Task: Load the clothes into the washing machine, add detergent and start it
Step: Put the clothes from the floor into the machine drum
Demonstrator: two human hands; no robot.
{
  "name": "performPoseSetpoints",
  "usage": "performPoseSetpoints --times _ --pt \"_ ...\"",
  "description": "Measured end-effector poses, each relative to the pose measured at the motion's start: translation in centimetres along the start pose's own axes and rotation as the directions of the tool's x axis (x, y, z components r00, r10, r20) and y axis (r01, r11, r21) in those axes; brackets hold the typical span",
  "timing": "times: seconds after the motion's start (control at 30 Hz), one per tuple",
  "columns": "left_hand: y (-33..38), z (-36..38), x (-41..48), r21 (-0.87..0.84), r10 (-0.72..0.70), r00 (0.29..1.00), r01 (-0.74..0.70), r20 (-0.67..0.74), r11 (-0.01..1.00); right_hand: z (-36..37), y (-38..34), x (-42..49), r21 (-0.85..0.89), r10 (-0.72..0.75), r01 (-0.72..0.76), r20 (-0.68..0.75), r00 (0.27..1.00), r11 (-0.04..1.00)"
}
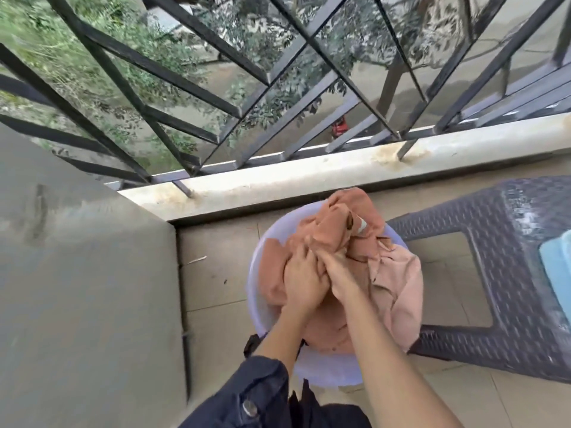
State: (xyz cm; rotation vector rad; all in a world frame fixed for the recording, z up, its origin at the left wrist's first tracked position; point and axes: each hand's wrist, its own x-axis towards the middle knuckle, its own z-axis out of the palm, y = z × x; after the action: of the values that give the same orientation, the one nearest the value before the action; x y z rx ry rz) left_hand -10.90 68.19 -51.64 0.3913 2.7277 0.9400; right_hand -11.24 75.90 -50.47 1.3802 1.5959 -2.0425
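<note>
A pile of orange and pale pink clothes (395,273) fills a round lilac plastic basin (255,298) on the tiled floor below me. Both hands meet at the middle of the pile. My left hand (301,281) is closed on a fold of the orange cloth. My right hand (338,273) grips the same bunched cloth beside it, fingers touching the left hand. The cloth rises in a peak (346,217) above my hands. No washing machine or detergent is in view.
A dark woven-pattern plastic stool (506,267) stands right of the basin, with something light blue (557,270) on it. A grey wall (83,288) is close on the left. A low concrete ledge (309,177) with black metal bars (247,112) runs behind.
</note>
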Motion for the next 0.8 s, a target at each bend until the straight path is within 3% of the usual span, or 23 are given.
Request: performPoseSetpoints --times 0.17,0.23,0.33,0.4,0.53,0.6,0.67,0.73,0.8 --pt "0.4 -1.2 -1.8 -0.127 0.019 0.980 0.007 0.198 0.992 -1.0 0.7 -0.2 -0.120 0.038 -0.086 -0.351 0.935 0.989" --pt "1.1 -2.8 -2.6 -0.184 -0.011 0.983 0.046 0.185 0.982 -1.6 0.4 -1.7 -0.039 0.015 -0.038 -0.481 0.877 0.999" --pt "2.2 -4.7 -3.4 -0.119 -0.185 0.982 0.188 0.029 0.975 -2.0 0.0 -4.0 0.108 0.036 0.027 -0.545 0.838 0.994" --pt "2.8 -5.6 -3.8 -0.229 -0.305 0.952 0.298 0.003 0.927 -2.5 -1.1 -6.5 0.146 0.046 0.044 -0.556 0.830 0.988" --pt "5.6 -8.2 -4.3 -0.367 -0.394 0.919 0.367 0.000 0.855 -4.9 -3.8 -11.9 0.136 -0.163 0.271 -0.522 0.837 0.953" --pt "7.2 -10.6 -4.3 -0.390 -0.427 0.903 0.378 -0.042 0.840 -5.2 -5.0 -13.0 0.115 -0.150 0.252 -0.550 0.822 0.961" --pt "8.2 -12.7 -4.4 -0.373 -0.457 0.886 0.402 -0.071 0.836 -4.7 -7.4 -15.6 0.224 -0.019 0.182 -0.581 0.814 0.958" --pt "9.1 -15.0 -4.7 -0.394 -0.498 0.866 0.444 -0.042 0.805 -4.8 -10.1 -18.2 0.296 0.087 0.088 -0.530 0.844 0.951" --pt "10.0 -17.3 -4.9 -0.456 -0.524 0.851 0.477 0.026 0.751 -5.1 -12.4 -21.0 0.277 0.077 0.064 -0.468 0.881 0.959"
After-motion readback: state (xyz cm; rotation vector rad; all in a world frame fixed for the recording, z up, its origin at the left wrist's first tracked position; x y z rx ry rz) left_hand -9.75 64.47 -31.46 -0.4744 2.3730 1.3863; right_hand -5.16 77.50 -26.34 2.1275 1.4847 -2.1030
